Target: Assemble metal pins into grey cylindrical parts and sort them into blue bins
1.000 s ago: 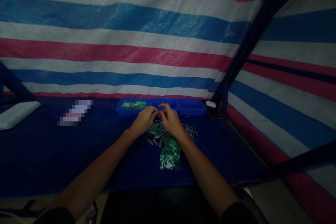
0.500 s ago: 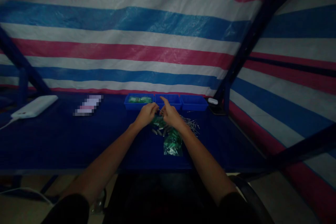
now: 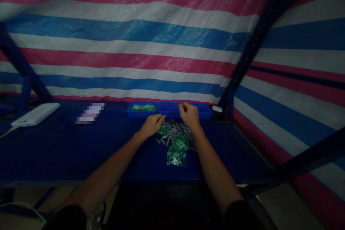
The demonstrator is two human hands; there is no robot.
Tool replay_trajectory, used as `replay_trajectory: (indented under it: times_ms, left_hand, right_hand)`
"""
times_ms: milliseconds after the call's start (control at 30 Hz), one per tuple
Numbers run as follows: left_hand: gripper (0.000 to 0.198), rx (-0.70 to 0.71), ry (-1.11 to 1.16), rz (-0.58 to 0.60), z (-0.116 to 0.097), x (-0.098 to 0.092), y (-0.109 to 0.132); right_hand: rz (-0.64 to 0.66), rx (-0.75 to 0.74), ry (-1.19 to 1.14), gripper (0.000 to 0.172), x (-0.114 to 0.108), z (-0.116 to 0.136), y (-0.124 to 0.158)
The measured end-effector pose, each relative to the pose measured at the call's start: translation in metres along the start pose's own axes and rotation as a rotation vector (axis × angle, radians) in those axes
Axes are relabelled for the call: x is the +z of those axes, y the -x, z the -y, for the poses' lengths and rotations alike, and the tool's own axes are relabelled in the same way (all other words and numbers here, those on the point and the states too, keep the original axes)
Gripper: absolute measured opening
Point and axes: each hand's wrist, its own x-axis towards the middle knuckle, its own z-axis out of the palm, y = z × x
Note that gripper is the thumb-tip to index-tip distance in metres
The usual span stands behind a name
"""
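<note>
Your right hand (image 3: 191, 115) is closed at the fingertips on a thin, straight, silver-coloured rod (image 3: 175, 106), which points leftward over a row of blue, rectangular plastic trays (image 3: 205, 115). Your left hand (image 3: 152, 125) is lower and nearer to you, fingers drawn together; whether it grips a part cannot be determined. Between and below both hands, small grey cylinders (image 3: 162, 141) lie loose on the dark blue table (image 3: 107, 158), with a heap of slender metal pins (image 3: 185, 128) adjoining on the right. Nearest you lies a clear, green-tinted plastic bag (image 3: 176, 158). Green packets (image 3: 144, 107) occupy the leftmost tray.
</note>
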Motion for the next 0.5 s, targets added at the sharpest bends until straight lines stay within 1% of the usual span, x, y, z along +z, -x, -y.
replay_trajectory:
  times_ms: [33, 67, 100, 133, 167, 200, 233, 300, 333, 400, 500]
  left_hand:
    - [0.035, 0.013, -0.105, 0.020, -0.001, 0.001, -0.001]
    - [0.030, 0.005, -0.211, 0.032, -0.003, 0.002, -0.003]
    - [0.027, -0.024, -0.298, 0.048, -0.004, 0.002, -0.006]
    - [0.024, -0.063, -0.351, 0.079, -0.004, 0.002, -0.009]
    - [0.022, -0.104, -0.366, 0.135, -0.004, 0.002, -0.014]
    - [0.020, -0.146, -0.345, 0.214, -0.003, 0.001, -0.018]
    - [0.018, -0.187, -0.296, 0.305, -0.001, 0.000, -0.023]
    - [0.017, -0.260, -0.173, 0.472, 0.004, -0.001, -0.031]
    - [0.017, -0.279, -0.132, 0.516, 0.007, -0.002, -0.033]
    - [0.014, -0.240, -0.108, 0.506, 0.013, -0.001, -0.034]
    - [0.018, -0.093, -0.114, 0.411, 0.020, 0.001, -0.027]
  right_hand:
    - [-0.057, 0.110, 0.034, 0.036, -0.005, -0.009, -0.004]
    - [-0.083, 0.213, 0.053, 0.040, -0.008, -0.017, -0.008]
    - [-0.083, 0.289, 0.061, 0.049, -0.011, -0.024, -0.009]
    - [-0.070, 0.337, 0.057, 0.058, -0.011, -0.029, -0.009]
    - [-0.049, 0.354, 0.044, 0.065, -0.010, -0.032, -0.007]
    - [-0.026, 0.342, 0.023, 0.067, -0.007, -0.032, -0.005]
    - [-0.003, 0.310, -0.003, 0.066, -0.003, -0.030, -0.001]
    - [0.057, 0.204, -0.061, 0.059, 0.009, -0.020, 0.006]
    - [0.103, 0.143, -0.086, 0.054, 0.016, -0.014, 0.010]
    - [0.225, 0.009, -0.125, 0.043, 0.028, -0.004, 0.015]
    - [0.352, -0.164, -0.178, 0.028, 0.040, 0.007, 0.021]
